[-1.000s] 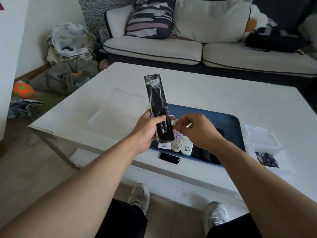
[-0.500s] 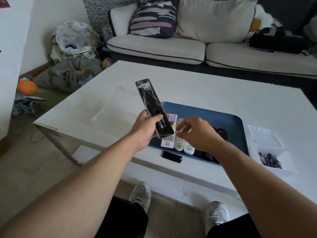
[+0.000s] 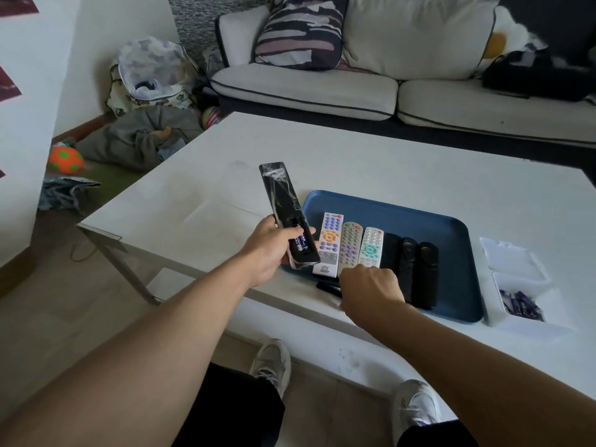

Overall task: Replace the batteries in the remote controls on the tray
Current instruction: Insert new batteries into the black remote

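Note:
My left hand [image 3: 274, 250] grips a long black remote [image 3: 283, 201] back side up, just left of the blue tray [image 3: 419, 224]. Its battery bay is uncovered and purple batteries [image 3: 301, 245] sit inside. My right hand [image 3: 371, 285] is down at the tray's near edge, fingers curled onto the right end of a small black battery cover [image 3: 327, 287] lying on the table. On the tray lie three light remotes [image 3: 350, 246] face up and three black remotes [image 3: 409, 266] to their right.
A white plastic box [image 3: 516, 279] with several purple batteries [image 3: 522, 306] stands right of the tray on the white table [image 3: 354, 162]. A sofa runs behind the table. Bags, clothes and an orange ball lie on the floor at left. My shoes are under the table's near edge.
My right hand left the remote's battery bay and dropped to the black cover on the table. My left hand lowered and tilted the remote, baring the tray's remotes.

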The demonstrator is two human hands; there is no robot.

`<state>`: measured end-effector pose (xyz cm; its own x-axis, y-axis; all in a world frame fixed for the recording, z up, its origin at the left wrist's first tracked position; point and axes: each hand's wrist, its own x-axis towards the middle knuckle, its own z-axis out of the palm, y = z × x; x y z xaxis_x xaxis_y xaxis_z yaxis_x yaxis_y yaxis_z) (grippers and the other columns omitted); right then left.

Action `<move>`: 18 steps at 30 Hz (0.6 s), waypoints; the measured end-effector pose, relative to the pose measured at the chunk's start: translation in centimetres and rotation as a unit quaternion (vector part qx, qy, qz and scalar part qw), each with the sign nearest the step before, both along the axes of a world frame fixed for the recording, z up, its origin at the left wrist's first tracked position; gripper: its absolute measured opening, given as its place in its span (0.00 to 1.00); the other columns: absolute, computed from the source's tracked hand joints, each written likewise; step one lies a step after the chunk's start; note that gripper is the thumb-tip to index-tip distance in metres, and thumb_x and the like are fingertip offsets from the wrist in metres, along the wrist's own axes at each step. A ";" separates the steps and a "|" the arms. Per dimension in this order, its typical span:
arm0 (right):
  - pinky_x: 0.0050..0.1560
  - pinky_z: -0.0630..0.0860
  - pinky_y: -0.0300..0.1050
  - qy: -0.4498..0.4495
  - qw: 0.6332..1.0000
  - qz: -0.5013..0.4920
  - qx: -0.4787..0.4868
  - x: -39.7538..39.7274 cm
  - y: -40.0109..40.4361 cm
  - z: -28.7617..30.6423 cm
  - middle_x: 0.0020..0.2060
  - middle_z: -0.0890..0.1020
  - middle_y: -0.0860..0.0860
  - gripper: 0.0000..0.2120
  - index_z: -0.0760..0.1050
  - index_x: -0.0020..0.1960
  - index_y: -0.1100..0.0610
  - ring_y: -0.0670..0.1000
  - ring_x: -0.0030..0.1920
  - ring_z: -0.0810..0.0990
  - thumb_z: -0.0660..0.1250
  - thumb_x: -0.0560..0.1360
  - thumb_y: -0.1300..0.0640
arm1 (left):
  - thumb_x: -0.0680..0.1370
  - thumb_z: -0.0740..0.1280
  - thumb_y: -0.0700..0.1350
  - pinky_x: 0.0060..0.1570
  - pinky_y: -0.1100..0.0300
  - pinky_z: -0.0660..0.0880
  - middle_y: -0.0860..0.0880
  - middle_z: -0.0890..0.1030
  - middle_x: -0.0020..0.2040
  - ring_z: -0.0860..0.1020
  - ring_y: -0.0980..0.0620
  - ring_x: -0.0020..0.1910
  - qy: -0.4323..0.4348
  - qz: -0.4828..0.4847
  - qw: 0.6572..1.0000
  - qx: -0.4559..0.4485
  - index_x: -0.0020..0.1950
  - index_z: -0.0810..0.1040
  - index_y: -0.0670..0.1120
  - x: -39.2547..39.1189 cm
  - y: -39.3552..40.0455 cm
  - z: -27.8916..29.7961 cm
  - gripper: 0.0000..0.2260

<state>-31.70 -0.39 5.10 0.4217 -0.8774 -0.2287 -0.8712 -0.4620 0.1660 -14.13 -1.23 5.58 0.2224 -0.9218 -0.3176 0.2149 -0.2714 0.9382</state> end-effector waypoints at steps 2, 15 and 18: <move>0.40 0.72 0.46 0.006 1.000 0.012 -0.008 -0.2 0.3 -0.1 0.51 0.84 0.53 0.11 0.78 0.60 0.56 0.55 0.49 0.83 0.67 0.78 0.58 | 0.83 0.61 0.34 0.51 0.44 0.82 0.41 0.86 0.54 0.85 0.38 0.51 0.003 -0.003 1.000 -0.003 0.59 0.74 0.42 0.2 0.2 -0.1 0.07; 0.44 0.85 0.50 -0.547 0.773 -0.215 0.239 -4.0 -2.8 5.1 0.43 0.87 0.53 0.12 0.85 0.50 0.53 0.55 0.37 0.87 0.64 0.79 0.63 | 0.84 0.62 0.47 0.39 0.43 0.82 0.41 0.84 0.58 0.85 0.40 0.49 0.064 -0.043 0.997 0.000 0.66 0.71 0.46 0.8 0.6 0.6 0.12; 0.45 0.85 0.49 -0.615 0.712 -0.229 0.252 -3.6 -2.9 5.0 0.45 0.87 0.57 0.09 0.85 0.49 0.57 0.58 0.39 0.87 0.65 0.80 0.59 | 0.84 0.62 0.48 0.39 0.41 0.82 0.42 0.84 0.57 0.86 0.42 0.47 0.065 -0.058 0.996 0.002 0.66 0.72 0.47 0.4 0.6 0.6 0.11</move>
<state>-35.33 -3.28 10.11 0.2711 -0.9246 -0.2676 -0.2935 0.1854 -0.9378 -13.74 -0.65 6.16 0.0702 -0.9379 -0.3398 0.3018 -0.3047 0.9034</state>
